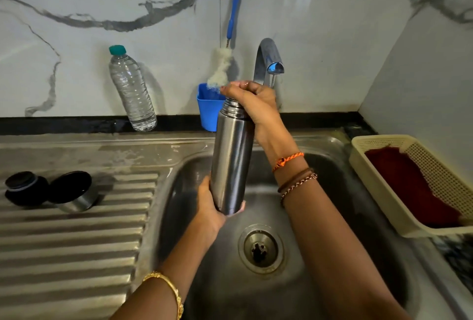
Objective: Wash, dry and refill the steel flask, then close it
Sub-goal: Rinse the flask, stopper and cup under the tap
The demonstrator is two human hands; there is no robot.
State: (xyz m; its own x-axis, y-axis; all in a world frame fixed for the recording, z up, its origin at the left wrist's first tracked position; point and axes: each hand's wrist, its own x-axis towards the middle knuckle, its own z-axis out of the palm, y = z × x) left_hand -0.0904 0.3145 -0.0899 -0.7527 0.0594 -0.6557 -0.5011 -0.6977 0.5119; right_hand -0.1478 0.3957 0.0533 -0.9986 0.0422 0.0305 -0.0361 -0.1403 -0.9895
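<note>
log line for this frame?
stage: washing | flask: upright over sink | left hand: holds base | right hand: covers mouth

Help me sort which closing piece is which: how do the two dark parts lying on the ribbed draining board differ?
The left stopper is all black with a thin bluish ring round it; the right cap has a black face and a shiny steel wall. The stopper stands roughly upright, while the cap leans tilted, apparently against it. The cap looks wider. Both lie on the draining board, away from the flask.

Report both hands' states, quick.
Left hand: grips the base of the steel flask.
Right hand: closed over the flask's mouth.
</note>
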